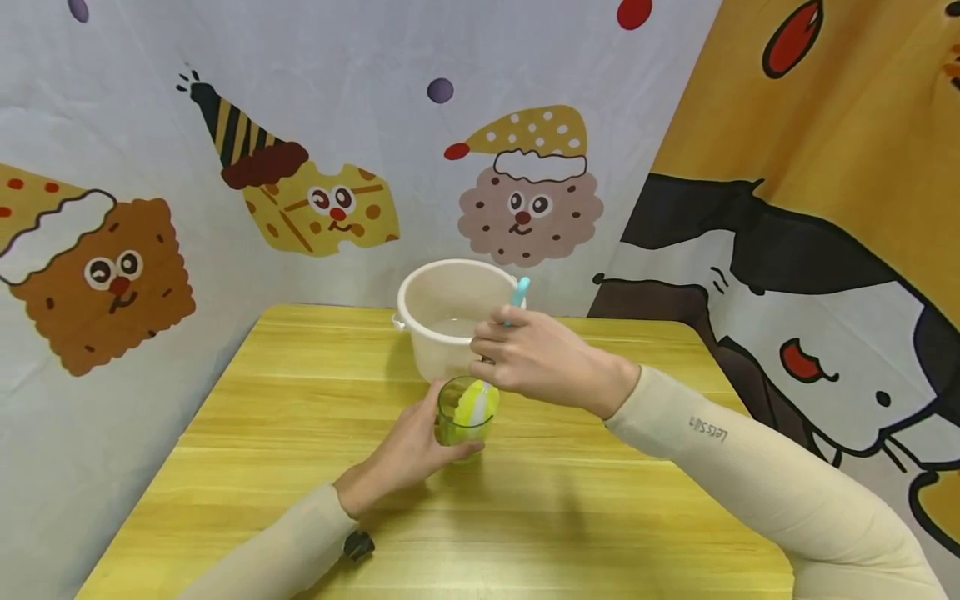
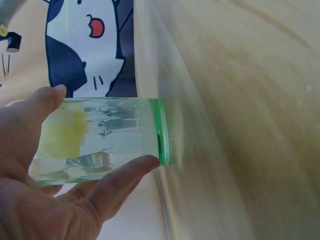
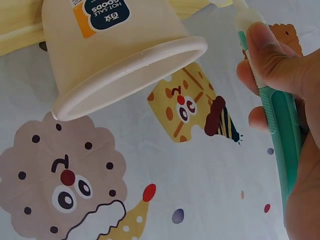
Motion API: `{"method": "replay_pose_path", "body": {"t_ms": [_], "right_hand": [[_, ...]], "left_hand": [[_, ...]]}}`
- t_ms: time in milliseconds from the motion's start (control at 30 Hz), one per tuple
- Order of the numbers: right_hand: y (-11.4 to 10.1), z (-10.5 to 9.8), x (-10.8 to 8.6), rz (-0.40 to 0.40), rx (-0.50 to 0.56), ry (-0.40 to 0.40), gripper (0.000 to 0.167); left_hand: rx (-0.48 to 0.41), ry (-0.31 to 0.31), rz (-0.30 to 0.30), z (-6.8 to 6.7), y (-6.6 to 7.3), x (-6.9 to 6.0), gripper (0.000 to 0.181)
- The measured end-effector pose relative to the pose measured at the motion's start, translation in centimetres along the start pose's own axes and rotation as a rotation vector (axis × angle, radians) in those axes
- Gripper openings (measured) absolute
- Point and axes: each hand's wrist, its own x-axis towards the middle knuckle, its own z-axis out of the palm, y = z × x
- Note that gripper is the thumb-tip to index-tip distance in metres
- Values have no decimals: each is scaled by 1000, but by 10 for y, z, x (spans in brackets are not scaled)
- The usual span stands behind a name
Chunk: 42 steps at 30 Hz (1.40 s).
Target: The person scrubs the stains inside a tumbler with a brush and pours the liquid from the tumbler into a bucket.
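Note:
My left hand [image 1: 408, 450] grips a clear green-tinted drinking glass [image 1: 450, 435], thumb on one side and fingers on the other. In the left wrist view the base of the glass [image 2: 127, 132] is at the tabletop; I cannot tell if it touches. Above it, my right hand [image 1: 546, 360] holds a bottle brush by its teal-and-white handle [image 3: 280, 117], which slants up past the fingers. The brush's yellow-and-white sponge head [image 1: 477, 403] is down inside the glass, blurred yellow through its wall in the left wrist view.
A cream bucket [image 1: 431, 354] with a label on its side stands just behind the glass, near the table's back edge. Under everything is a wood-grain table [image 1: 300, 392]. A cartoon-printed curtain [image 1: 330, 50] hangs behind and at both sides.

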Motion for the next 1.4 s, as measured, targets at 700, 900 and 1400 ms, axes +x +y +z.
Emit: {"method": "replay_pose_path", "body": {"t_ms": [700, 900, 1400], "right_hand": [[-5, 10, -5, 62, 129, 13, 32], [-9, 12, -3, 58, 104, 20, 32], [-10, 10, 4, 46, 75, 22, 33]], "left_hand": [[-11, -5, 2, 1, -1, 3, 100], [10, 4, 5, 1, 0, 1, 101], [32, 10, 20, 2, 1, -2, 113]]}}
